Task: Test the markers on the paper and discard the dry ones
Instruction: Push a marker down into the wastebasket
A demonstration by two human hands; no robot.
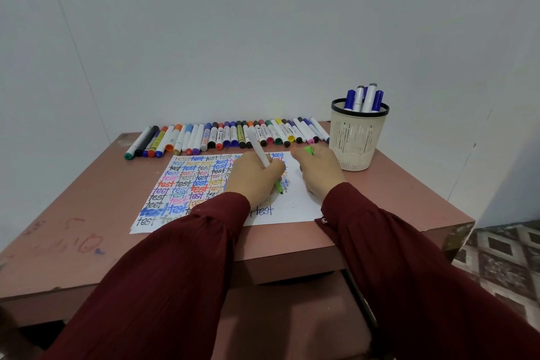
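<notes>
Testing our green marker (pixel 261 153)
Our left hand (pixel 254 178) grips it on the paper (pixel 292 209), our right hand (pixel 320 174) holds its cap (pixel 309 150). Pushing hard could squash the tip (pixel 280 191).

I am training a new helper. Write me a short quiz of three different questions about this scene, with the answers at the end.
1. True or false: the left hand holds the green marker with its tip at the paper.
2. Where is the green cap? A) pinched in the right hand; B) on the floor; C) back on the marker.
3. Fill in: the basket with markers in it stands to the ___ of the paper.

Key: 1 true; 2 A; 3 right.
</notes>
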